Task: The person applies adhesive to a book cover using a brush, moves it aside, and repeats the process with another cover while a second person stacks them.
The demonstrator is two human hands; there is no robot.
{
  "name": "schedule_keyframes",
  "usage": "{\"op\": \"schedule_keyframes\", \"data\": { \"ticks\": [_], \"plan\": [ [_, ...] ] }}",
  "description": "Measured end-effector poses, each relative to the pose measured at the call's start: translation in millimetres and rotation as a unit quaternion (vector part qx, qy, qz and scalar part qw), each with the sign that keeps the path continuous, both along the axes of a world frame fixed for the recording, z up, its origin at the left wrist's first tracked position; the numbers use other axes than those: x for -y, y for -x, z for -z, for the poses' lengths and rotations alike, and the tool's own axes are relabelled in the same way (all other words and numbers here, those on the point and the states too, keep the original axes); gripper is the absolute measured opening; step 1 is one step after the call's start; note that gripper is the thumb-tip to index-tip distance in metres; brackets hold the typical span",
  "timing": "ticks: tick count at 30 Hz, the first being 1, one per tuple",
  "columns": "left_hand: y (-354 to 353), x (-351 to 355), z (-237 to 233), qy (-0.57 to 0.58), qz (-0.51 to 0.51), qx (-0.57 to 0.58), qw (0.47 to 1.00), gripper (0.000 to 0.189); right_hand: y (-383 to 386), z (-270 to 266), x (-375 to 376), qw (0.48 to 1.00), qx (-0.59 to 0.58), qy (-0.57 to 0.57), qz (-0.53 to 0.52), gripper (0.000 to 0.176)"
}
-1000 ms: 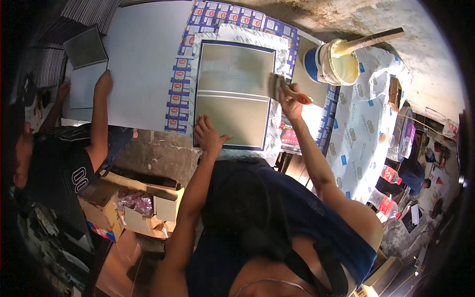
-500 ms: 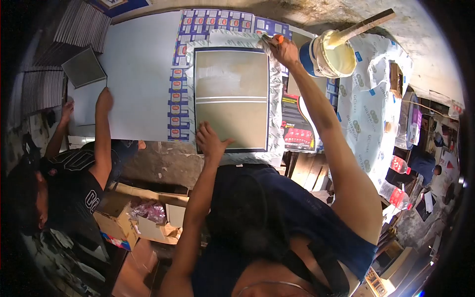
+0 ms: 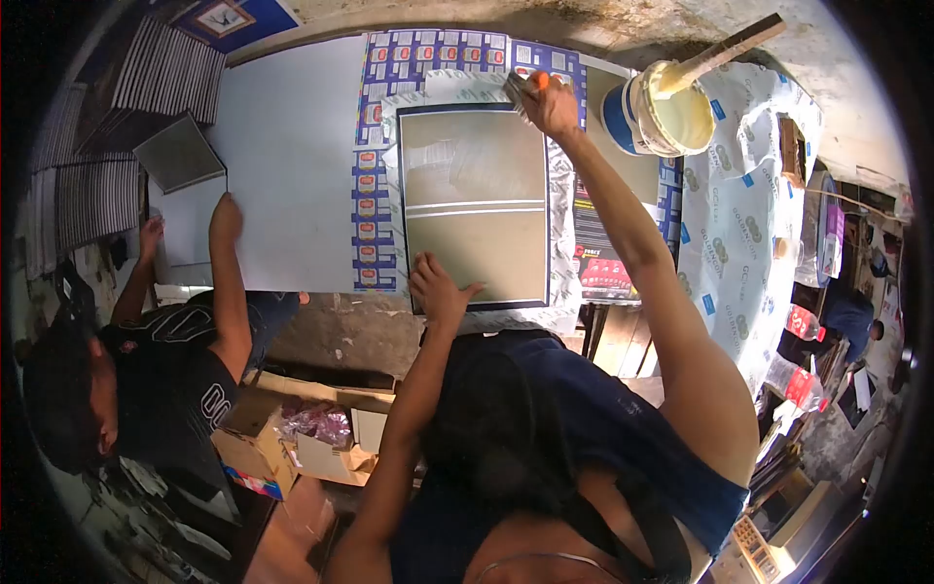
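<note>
A flat brush point(image 3: 520, 95) with a bit of orange showing is gripped in my right hand point(image 3: 553, 109) at the top right corner of a framed panel. That panel point(image 3: 477, 258) has two beige boards inside a dark blue border, with white lines between them; wet-looking pale streaks mark the upper board. My left hand point(image 3: 443, 295) rests on the lower left of the panel, fingers spread. Beneath lies a whitish printed sheet point(image 3: 562, 224). To the right of my right hand stands a bucket point(image 3: 637, 117) of cream paste with a wooden stick point(image 3: 725, 56) in it.
At left, a co-worker point(image 3: 175, 341) handles a dark grey board point(image 3: 180, 156) beside stacked boards point(image 3: 167, 73). A large white sheet point(image 3: 287, 165) covers the table's left part. Below are cardboard boxes point(image 3: 255, 438). Plastic bottles point(image 3: 803, 389) stand at right.
The view has shifted, so the scene sits further right and slightly lower. My right hand has moved the brush a little left relative to the panel, turning its broad side into view. My left hand stays put.
</note>
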State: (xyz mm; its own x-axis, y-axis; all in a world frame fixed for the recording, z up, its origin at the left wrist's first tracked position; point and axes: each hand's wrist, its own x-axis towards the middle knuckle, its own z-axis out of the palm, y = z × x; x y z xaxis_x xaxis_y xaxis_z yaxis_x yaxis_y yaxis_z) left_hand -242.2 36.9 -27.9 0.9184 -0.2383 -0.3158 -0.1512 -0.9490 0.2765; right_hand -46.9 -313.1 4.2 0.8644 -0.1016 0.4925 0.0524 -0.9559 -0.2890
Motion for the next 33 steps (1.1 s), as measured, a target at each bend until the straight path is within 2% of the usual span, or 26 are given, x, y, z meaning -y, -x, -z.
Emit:
{"op": "schedule_keyframes", "data": {
  "ticks": [3,5,7,11,13,15,17,19,21,22,23,25,27,29,31,33],
  "plan": [
    [-3,4,-10,-0.016,-0.005,-0.033,0.999,0.127,7,7,-42,0.993,-0.009,-0.103,-0.049,0.023],
    [-2,4,-9,-0.005,-0.008,-0.041,0.999,0.127,32,2,-108,0.961,-0.025,-0.236,-0.146,0.022],
    [-4,1,-6,0.001,-0.004,-0.029,1.0,0.128,59,0,-166,0.938,-0.035,-0.319,-0.133,0.019],
    [2,3,-3,0.0,0.001,0.001,1.0,0.127,89,28,-194,0.929,-0.087,-0.36,-0.006,0.017],
    [-4,3,-5,-0.008,0.0,0.0,1.0,0.127,118,35,-164,0.921,-0.111,-0.372,0.019,0.018],
    [-2,6,-8,-0.012,-0.007,-0.017,1.0,0.127,163,42,-123,0.913,-0.099,-0.373,0.13,0.021],
    [-1,5,-5,-0.015,-0.006,-0.033,0.999,0.126,192,51,-62,0.959,-0.06,-0.235,0.149,0.022],
    [-4,5,-5,-0.017,-0.006,-0.038,0.999,0.127,191,37,-22,0.964,-0.028,-0.202,0.168,0.019],
    [-3,6,-5,-0.02,-0.004,-0.042,0.999,0.127,176,22,-1,0.967,-0.05,-0.175,0.177,0.017],
    [-2,6,-4,-0.018,-0.003,-0.037,0.999,0.127,166,3,-7,0.946,-0.112,-0.234,0.194,0.013],
    [-2,6,-2,-0.016,-0.001,-0.03,0.999,0.127,148,-25,-21,0.956,-0.08,-0.249,0.135,0.01],
    [-3,5,-1,-0.016,0.001,-0.03,0.999,0.128,129,-27,-26,0.994,0.035,-0.095,-0.051,0.009],
    [-3,5,-1,-0.015,0.0,-0.042,0.999,0.129,99,-1,-15,0.974,-0.073,-0.134,-0.165,0.014],
    [-1,4,0,-0.018,0.004,-0.046,0.999,0.13,62,47,30,0.988,-0.143,0.001,-0.065,0.019],
    [-2,4,1,-0.018,0.006,-0.049,0.999,0.13,26,22,52,0.979,-0.197,0.02,0.055,0.028],
    [-1,4,-3,-0.015,0.009,-0.054,0.998,0.131,8,15,63,0.994,-0.07,0.082,-0.022,0.029]
  ]
}}
